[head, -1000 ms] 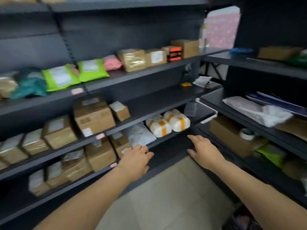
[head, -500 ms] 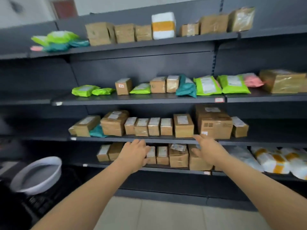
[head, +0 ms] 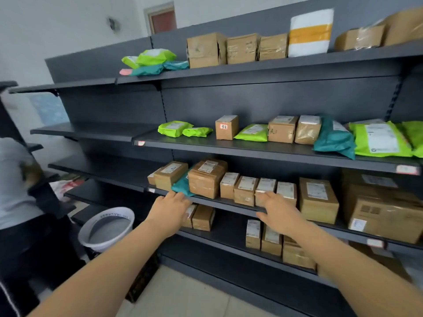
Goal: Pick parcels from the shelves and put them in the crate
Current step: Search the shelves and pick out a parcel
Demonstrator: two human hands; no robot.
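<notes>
- Dark grey shelving unit (head: 251, 104), spanning 12 to 3 o'clock; four tiers loaded with parcels, so most picking judged left to do.
- Crate (head: 144, 277) at 7 o'clock on the floor, dark, partly hidden by left forearm and bin; contents not visible, so nothing countable as done.
- Big taped box (head: 207, 179) on third tier, near centre.
- Row of small cardboard boxes (head: 246, 191) at 3 o'clock of it, same tier; likely next pick.
- Teal mailer (head: 182, 187) at 9 o'clock of big taped box, tucked against it.
- Left hand (head: 170, 208) just below teal mailer, at shelf lip; fingers straight, close together, gripping nothing.
- Right hand (head: 278, 210) in front of the small boxes; fingers stretched, slightly apart, gripping nothing; contact with a box impossible to tell.
- White wall (head: 68, 30) at 10 o'clock, framed reddish panel (head: 163, 20) at 11.
- Pale tiled floor (head: 183, 298) at 6 o'clock.
- Another person (head: 13, 184) at 9 o'clock, grey top, blurred.
- White round bin (head: 105, 227) at 8 o'clock, apparently resting on the crate.
</notes>
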